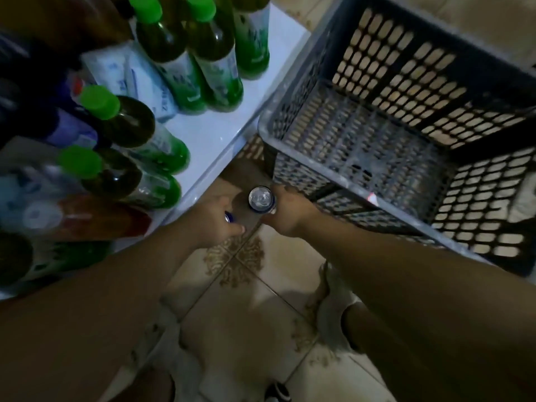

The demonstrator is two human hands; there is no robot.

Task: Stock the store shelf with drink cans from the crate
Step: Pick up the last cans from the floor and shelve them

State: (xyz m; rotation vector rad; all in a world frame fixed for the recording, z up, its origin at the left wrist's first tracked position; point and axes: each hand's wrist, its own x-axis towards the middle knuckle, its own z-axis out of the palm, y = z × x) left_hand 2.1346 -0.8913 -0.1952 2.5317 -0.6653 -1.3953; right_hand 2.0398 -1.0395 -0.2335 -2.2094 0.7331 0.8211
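My right hand point(290, 211) grips an upright drink can point(260, 199) with a silver top and blue side, held low over the tiled floor just left of the crate. My left hand point(216, 220) is closed around a second can point(229, 218); only a blue and silver sliver of it shows between the fingers. The grey slotted plastic crate point(452, 204) stands on the floor at the right, and no cans show inside it. The white shelf point(220, 132) runs along the left, its front edge just beyond my left hand.
Several green-capped bottles point(162, 47) with green labels stand on the shelf, with white packets point(136, 76) behind them. Darker bottles and a red-labelled bottle point(95, 216) lie at the shelf's left end. Patterned beige floor tiles point(246, 300) lie below my arms.
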